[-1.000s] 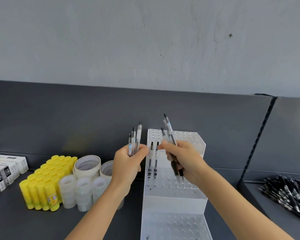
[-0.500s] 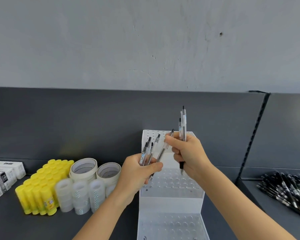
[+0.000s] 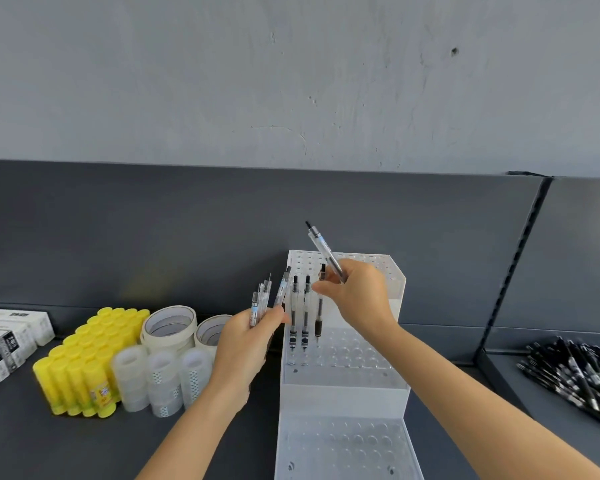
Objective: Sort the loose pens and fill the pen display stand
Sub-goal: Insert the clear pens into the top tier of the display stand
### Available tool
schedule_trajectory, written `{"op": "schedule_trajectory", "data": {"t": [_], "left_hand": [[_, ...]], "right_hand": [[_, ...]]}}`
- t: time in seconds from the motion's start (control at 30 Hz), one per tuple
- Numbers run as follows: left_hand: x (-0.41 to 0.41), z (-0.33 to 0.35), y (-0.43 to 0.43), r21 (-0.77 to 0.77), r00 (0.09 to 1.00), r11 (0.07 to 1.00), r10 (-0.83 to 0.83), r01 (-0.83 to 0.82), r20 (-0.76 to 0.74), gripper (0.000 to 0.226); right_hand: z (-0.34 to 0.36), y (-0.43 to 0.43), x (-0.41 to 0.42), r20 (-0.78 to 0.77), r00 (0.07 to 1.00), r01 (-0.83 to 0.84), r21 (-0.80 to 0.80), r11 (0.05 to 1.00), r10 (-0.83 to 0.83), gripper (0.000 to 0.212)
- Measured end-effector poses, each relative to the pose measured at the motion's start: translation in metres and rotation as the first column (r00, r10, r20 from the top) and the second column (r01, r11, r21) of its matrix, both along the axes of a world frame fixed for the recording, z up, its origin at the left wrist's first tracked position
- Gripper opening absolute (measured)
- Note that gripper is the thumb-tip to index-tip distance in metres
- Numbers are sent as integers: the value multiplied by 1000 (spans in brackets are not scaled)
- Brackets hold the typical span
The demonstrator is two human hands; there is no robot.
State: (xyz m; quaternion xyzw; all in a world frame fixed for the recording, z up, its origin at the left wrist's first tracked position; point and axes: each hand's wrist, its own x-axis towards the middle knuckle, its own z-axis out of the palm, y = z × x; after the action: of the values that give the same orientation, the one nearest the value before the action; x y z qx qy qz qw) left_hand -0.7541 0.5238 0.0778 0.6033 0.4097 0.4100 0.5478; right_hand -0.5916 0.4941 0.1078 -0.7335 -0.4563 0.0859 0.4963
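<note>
A clear stepped pen display stand with rows of holes stands on the dark shelf. Two clear pens stand upright in its middle tier at the left. My right hand pinches a third pen beside them, its tip down at the holes, and also grips another clear pen that juts up and to the left. My left hand, just left of the stand, holds a bunch of several clear pens pointing upward.
A heap of black pens lies on the shelf at the right, past a divider. Left of the stand are tape rolls, small clear tape stacks, yellow glue sticks and white boxes.
My right hand took a pen from the left hand's bunch and brought it down into the stand beside the two standing pens. The left hand stayed beside the stand. The view shifted slightly.
</note>
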Motion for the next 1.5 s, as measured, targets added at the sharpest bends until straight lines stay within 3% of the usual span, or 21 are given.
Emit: {"op": "schedule_trajectory", "data": {"t": [0.2,0.37,0.47,0.57,0.7,0.8,0.93,1.0,1.3,1.5], "left_hand": [[0,-5,1,34,997,997,69,-71,33,10],[2,-4,1,74,998,997,-29,25,48,15],[5,-2,1,111,995,989,-98,97,9,22],[9,0,0,126,984,976,-174,179,-46,26],[7,0,1,110,994,988,-108,111,-32,29],[3,-7,10,61,999,998,12,-9,-51,20],[-1,-18,23,-99,999,995,30,-32,-20,16],[-4,-21,27,-128,1000,991,21,-22,-15,25],[-8,-23,28,-136,995,991,30,-17,96,32],[-12,-24,26,-139,991,990,44,-26,129,15]], "right_hand": [[-18,-2,0,12,1000,-18,-56,998,18,38],[-6,-14,-3,21,999,29,71,997,-31,13],[8,-18,-12,-133,987,-81,102,992,94,14],[16,-18,-17,-334,917,-210,61,976,219,20],[18,-17,-17,-402,898,-158,84,984,179,16],[18,-15,-15,-312,944,-68,133,989,107,18],[16,-10,-19,-154,987,-26,127,992,46,15],[12,-7,-22,-98,995,-25,101,995,35,15],[-9,3,-31,85,995,-50,-3,999,50,17],[-22,3,-36,151,988,-29,-53,998,37,18]]}}
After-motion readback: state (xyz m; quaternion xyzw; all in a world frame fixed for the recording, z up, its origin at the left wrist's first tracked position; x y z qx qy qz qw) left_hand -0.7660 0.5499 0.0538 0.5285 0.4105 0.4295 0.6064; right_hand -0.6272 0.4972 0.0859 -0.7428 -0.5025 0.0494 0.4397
